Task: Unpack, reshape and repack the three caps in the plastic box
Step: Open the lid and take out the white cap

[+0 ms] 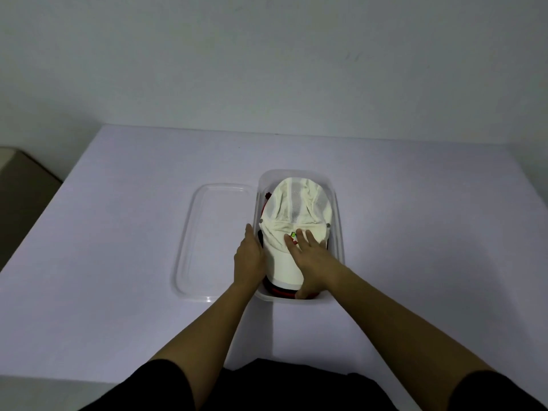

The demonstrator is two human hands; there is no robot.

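The white cap (292,229) is lying uppermost in the clear plastic box (336,203), over a red-edged cap (281,291). The right hand (311,259) is resting flat on it, fingers spread, gripping nothing. The left hand (248,256) is lying open against the box's left side, beside the lid (207,238) on the table (118,232).

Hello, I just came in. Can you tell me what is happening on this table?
A person is working with caps in a clear plastic box on a white table. A cream-white cap lies on top inside the box, with red and dark fabric showing beneath it. The right hand rests flat on the cap's front, thumb tucked under the brim. The left hand is at the cap's left side, along the box wall. The box's clear lid lies flat just left of the box.
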